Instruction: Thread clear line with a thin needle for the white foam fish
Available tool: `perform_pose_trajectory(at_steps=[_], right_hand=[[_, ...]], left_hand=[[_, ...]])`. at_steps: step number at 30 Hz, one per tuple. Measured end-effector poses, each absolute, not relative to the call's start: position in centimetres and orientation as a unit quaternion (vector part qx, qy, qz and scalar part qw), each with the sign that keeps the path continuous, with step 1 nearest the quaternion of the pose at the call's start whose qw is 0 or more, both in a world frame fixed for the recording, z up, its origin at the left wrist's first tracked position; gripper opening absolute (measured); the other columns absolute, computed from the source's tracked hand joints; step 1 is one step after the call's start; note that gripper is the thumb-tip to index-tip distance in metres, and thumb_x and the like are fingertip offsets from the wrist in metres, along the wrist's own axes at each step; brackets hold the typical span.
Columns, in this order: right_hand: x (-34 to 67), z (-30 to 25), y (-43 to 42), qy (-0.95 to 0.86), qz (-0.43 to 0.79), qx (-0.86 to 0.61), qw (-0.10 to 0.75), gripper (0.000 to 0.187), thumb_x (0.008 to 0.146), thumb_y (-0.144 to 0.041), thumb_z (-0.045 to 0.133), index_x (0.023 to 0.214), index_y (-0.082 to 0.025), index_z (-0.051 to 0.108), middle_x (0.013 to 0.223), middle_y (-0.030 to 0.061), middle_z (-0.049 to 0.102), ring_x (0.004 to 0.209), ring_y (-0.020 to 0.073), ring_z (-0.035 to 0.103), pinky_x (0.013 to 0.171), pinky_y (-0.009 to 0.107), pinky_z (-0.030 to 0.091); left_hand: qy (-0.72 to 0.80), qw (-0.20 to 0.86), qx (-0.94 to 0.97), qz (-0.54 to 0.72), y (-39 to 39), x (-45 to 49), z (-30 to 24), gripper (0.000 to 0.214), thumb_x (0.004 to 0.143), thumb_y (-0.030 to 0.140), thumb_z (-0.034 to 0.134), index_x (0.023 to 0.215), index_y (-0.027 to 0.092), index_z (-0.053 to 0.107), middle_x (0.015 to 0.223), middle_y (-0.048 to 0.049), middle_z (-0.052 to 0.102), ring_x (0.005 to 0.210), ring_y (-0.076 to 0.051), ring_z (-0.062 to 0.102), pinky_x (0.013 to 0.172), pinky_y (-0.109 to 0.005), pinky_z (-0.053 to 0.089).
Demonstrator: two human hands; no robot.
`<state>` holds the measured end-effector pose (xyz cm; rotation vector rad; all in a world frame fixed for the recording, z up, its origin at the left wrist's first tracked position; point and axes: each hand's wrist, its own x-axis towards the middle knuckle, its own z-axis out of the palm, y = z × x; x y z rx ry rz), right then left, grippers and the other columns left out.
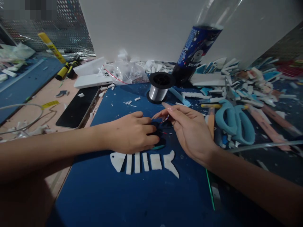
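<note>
My left hand is closed, knuckles up, over the blue board. What its fingers hold is hidden, though a dark piece with a green edge shows just under them. Opposite it, my right hand has its thumb and fingers drawn together around a thin striped strand; the strand's ends are not clear. Below both hands lies a row of white foam pieces in a fish-skeleton shape, from a head with an eye hole to a tail. A spool of clear line stands just behind my fingers.
A tilted Pepsi bottle is behind the spool. Blue-handled scissors, box-cutter-like tools and foam scraps crowd the right. On the left are a phone, a white power bank and a yellow glue stick. A plastic bag lies behind.
</note>
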<state>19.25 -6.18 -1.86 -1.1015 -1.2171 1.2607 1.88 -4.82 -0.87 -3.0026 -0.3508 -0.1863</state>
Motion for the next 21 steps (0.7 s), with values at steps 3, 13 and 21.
perform_pose_trajectory(at_steps=[3, 13, 21], right_hand=[[19.3, -1.8, -6.2, -0.499, 0.53, -0.456, 0.512, 0.022, 0.083, -0.026, 0.057, 0.063, -0.02, 0.064, 0.069, 0.0011, 0.063, 0.072, 0.0143, 0.059, 0.081, 0.033, 0.045], [19.4, -2.1, -6.2, -0.51, 0.521, -0.457, 0.51, 0.021, 0.083, -0.03, 0.057, 0.066, -0.02, 0.064, 0.071, 0.0015, 0.062, 0.074, 0.0145, 0.059, 0.08, 0.032, 0.046], [19.8, -1.9, -6.4, -0.516, 0.54, -0.444, 0.496, 0.027, 0.089, -0.026, 0.051, 0.067, -0.021, 0.066, 0.076, 0.0008, 0.065, 0.075, 0.0119, 0.058, 0.075, 0.027, 0.045]], left_hand=[[-0.103, 0.078, -0.991, -0.045, -5.4, 2.1, -0.4, 0.012, 0.084, 0.015, 0.046, 0.084, 0.02, 0.056, 0.075, -0.0026, 0.063, 0.07, -0.019, 0.053, 0.06, -0.033, 0.029], [-0.081, 0.001, -0.99, -0.115, -4.0, 1.3, -0.3, 0.021, 0.09, 0.016, 0.036, 0.074, 0.018, 0.049, 0.068, -0.0026, 0.059, 0.063, -0.014, 0.05, 0.058, -0.029, 0.033], [-0.37, -0.184, -0.798, -0.438, -2.5, -0.7, -1.3, 0.028, 0.093, 0.033, 0.033, 0.071, 0.019, 0.043, 0.06, 0.0023, 0.043, 0.053, -0.009, 0.04, 0.05, -0.023, 0.035]])
